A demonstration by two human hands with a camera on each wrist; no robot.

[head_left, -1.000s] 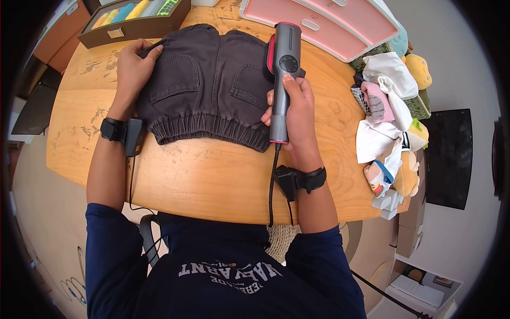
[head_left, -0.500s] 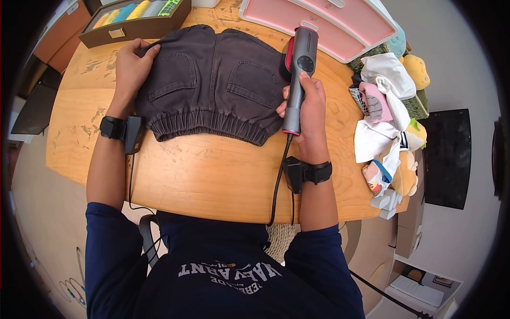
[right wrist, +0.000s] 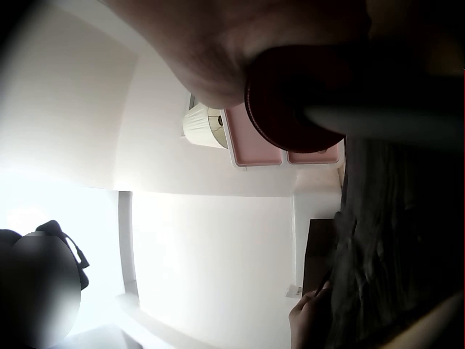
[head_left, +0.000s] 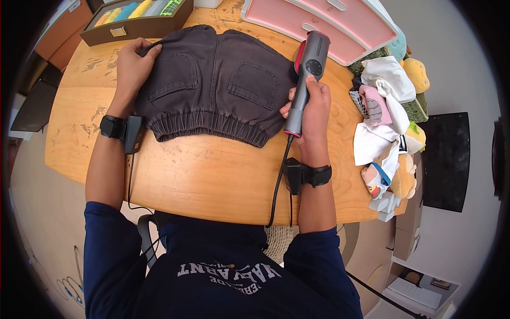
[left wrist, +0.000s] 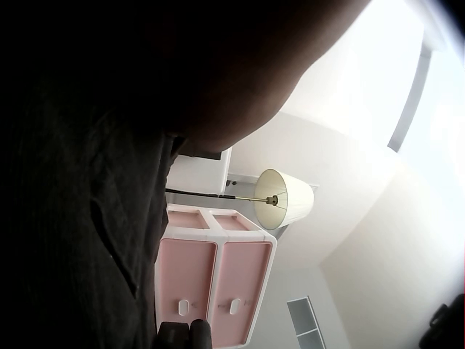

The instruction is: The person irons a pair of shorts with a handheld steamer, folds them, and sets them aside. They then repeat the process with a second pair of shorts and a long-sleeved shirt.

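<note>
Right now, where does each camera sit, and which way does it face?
Head: worn on the head, facing downward at elastic-waist shorts and handheld steamer; left hand, right hand and navy shirt show.
Left wrist: worn there, facing the drawer unit across the shorts; dim left hand shows.
Right wrist: worn there, facing a wall past the steamer; both hands show.
Wrist views share the lampshade.

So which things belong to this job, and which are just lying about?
In use:
dark elastic-waist shorts, held by the left hand
handheld steamer, gripped by the right hand

Apparently lying about:
brown storage box
pink drawers
yellow plush toy
white garment
</note>
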